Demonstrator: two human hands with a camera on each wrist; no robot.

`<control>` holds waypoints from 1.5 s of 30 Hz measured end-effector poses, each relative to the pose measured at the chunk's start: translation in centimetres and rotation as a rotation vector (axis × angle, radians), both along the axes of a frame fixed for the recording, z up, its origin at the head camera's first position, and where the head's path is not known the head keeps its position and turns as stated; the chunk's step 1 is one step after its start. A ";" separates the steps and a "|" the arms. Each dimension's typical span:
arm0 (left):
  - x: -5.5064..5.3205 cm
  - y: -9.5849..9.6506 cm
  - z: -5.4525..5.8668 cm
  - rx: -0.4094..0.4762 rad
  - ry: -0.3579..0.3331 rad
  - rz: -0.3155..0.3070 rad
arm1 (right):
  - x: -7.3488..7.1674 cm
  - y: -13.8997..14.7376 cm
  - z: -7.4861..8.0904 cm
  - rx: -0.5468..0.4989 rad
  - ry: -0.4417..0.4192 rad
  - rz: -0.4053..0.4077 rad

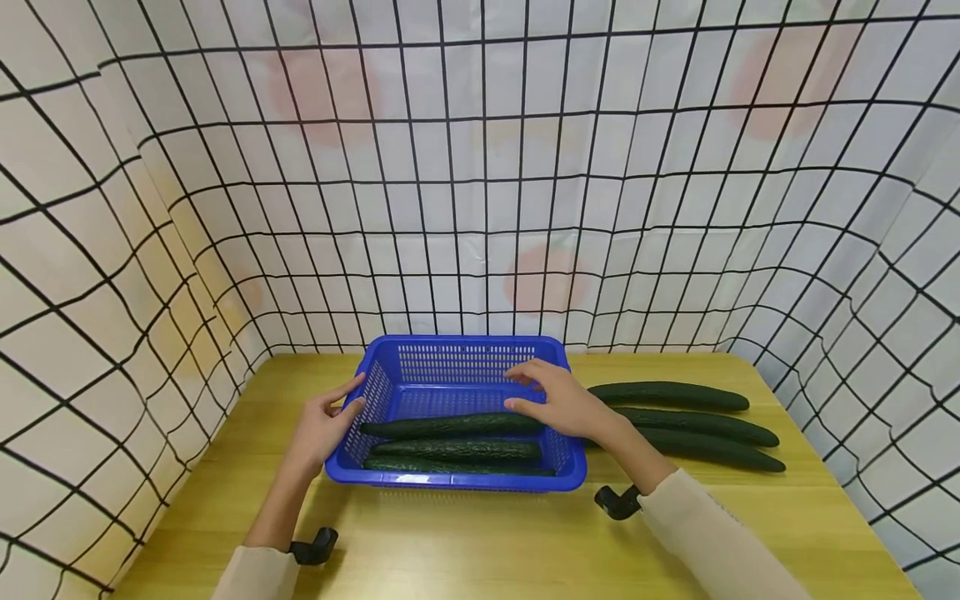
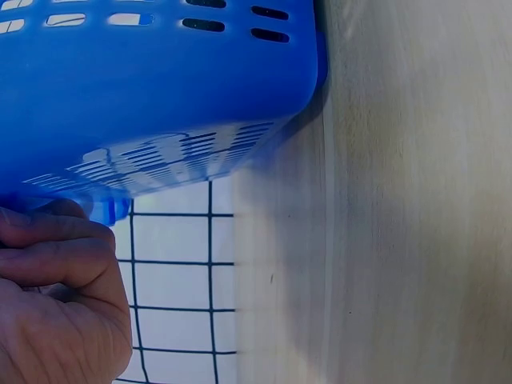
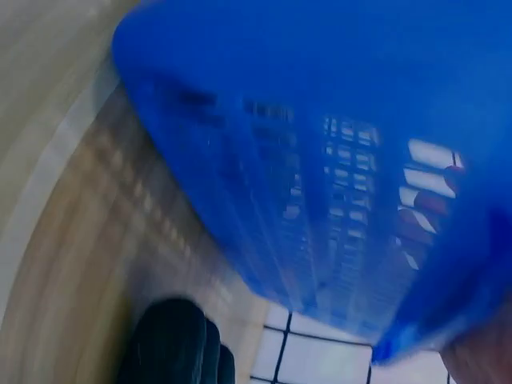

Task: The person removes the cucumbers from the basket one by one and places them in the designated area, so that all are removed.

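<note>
A blue plastic basket [image 1: 457,480] with slotted walls sits on the table, and three dark green cucumbers [image 1: 457,450] lie lengthwise along its front half. At the basket's left end, my left hand [image 1: 321,429] holds the rim between thumb and fingers; in the left wrist view the curled fingers [image 2: 64,260] are right at that rim. My right hand [image 1: 562,402] hovers over the right end of the basket, thumb and fingers parted with nothing between them. Its fingers show partly through the slots in the right wrist view, which is blurred.
Three more cucumbers [image 1: 705,427] lie side by side on the wooden table [image 1: 465,542], right of the basket, their left ends partly hidden by my right arm. A black wire grid [image 1: 487,175] with white sheeting behind it encloses the back and both sides.
</note>
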State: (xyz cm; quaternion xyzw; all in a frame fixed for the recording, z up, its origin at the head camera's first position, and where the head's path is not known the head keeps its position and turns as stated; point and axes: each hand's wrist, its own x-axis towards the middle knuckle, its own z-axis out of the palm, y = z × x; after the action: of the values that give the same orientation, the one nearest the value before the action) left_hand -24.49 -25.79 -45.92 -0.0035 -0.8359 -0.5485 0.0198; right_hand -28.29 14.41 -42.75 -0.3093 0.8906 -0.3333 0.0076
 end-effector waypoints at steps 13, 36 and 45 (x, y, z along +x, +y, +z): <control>0.7 -0.2 1.9 0.059 -0.061 0.007 | -1.9 -3.9 -0.3 0.103 0.003 0.095; 0.1 -0.2 0.0 0.021 -0.051 0.025 | -1.7 -5.9 -2.6 0.453 -0.084 0.102; 0.1 0.3 0.6 0.034 -0.093 0.023 | -1.7 -5.7 -3.0 0.565 -0.055 0.079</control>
State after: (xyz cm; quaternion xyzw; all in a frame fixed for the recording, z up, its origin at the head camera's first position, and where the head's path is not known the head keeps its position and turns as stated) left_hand -24.34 -25.45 -45.34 0.0317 -0.8265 -0.5619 -0.0127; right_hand -30.02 8.67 -45.77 -0.3201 0.9349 -0.0795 0.1307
